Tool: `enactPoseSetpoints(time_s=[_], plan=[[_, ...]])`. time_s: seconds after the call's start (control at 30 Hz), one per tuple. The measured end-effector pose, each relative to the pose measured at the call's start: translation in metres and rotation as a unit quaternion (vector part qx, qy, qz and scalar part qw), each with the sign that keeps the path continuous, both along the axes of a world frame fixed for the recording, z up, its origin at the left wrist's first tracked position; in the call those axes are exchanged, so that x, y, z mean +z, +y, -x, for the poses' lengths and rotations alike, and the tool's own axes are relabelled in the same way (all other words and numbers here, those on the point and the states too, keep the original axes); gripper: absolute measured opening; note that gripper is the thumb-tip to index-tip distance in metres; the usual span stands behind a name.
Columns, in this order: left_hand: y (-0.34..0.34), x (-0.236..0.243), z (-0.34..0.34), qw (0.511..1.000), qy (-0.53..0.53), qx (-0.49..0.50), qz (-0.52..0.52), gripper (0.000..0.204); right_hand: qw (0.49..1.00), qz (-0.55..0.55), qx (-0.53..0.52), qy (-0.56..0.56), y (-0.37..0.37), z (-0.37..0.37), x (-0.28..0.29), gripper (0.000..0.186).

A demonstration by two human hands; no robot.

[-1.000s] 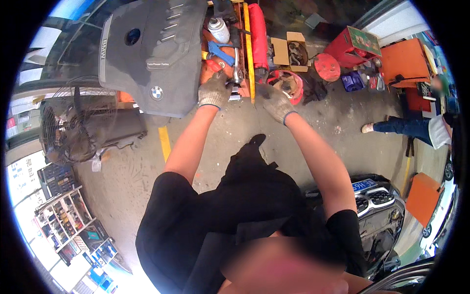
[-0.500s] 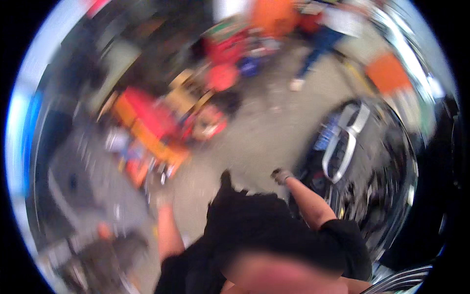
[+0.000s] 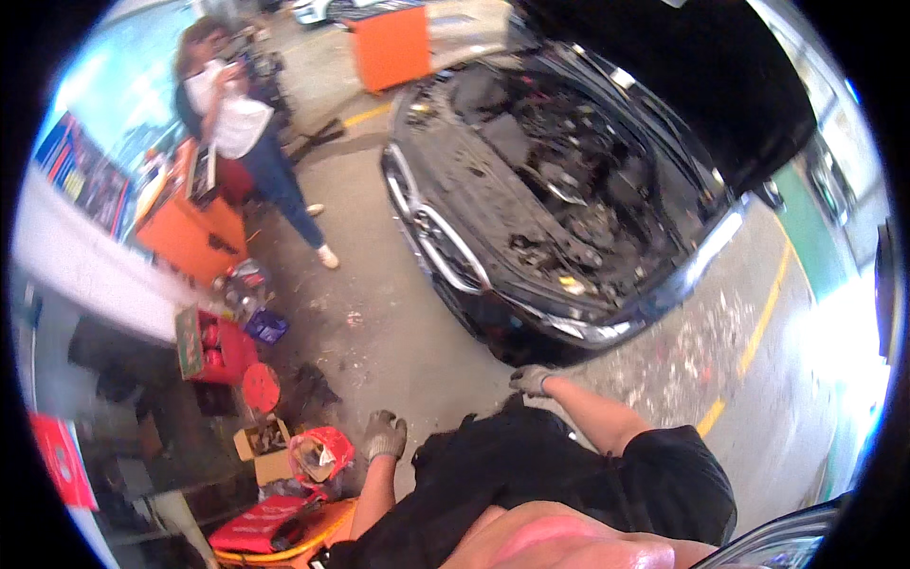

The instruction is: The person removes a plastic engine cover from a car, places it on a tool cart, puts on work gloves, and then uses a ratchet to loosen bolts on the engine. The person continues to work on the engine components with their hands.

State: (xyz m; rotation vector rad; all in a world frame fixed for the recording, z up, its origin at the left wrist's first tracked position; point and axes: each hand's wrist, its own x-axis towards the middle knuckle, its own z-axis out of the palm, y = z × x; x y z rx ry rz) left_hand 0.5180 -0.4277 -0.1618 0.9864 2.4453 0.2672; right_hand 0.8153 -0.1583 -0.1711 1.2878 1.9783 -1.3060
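Note:
My left hand, in a grey knit work glove, hangs with its fingers apart and nothing in it. Nearest to it is a red plastic bag with things inside, standing on the floor. My right hand, gloved the same way, is open and bears nothing; its fingers are slightly bent. Beyond it stands a black car with its hood raised and the engine bay showing. A gap of floor appears to lie between the right hand and the bumper, though I cannot tell how wide.
Along the left stand a cardboard box, a red stool, a red crate and an orange cabinet. A person stands near that cabinet. Farther off is another orange cabinet. A red case lies at lower left.
My view has swung to the right, bringing the car's front into the middle. The orange cart and red case have shifted to the lower left. Both my hands remain free.

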Motion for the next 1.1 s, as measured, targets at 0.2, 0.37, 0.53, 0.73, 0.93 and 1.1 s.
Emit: enactPoseSetpoints(time_s=[0.2, 0.37, 0.53, 0.73, 0.93, 1.1], plan=[[0.151, -0.033, -0.045, 0.992, -0.016, -0.118, -0.038, 0.046, 0.984, 0.0, -0.179, -0.023, 0.047, -0.138, 0.005, 0.051], [0.285, -0.035, -0.085, 0.987, -0.076, -0.133, -0.058, 0.058, 0.919, 0.078, -0.386, -0.014, 0.095, -0.204, 0.005, 0.049], [0.422, -0.051, -0.092, 0.981, -0.112, -0.116, -0.106, 0.06, 0.899, 0.067, -0.432, 0.022, 0.172, -0.214, 0.012, 0.046], [0.61, -0.111, -0.087, 0.985, 0.035, -0.11, -0.129, 0.075, 0.956, -0.115, -0.264, -0.049, 0.324, -0.201, 0.085, 0.049], [0.778, -0.17, -0.106, 0.993, 0.094, 0.001, 0.069, 0.08, 0.902, -0.392, 0.071, -0.166, 0.514, -0.236, 0.085, 0.046], [0.785, -0.172, -0.112, 0.966, 0.214, 0.101, -0.107, 0.074, 0.898, -0.362, -0.186, -0.167, 0.697, -0.193, 0.106, 0.049]])
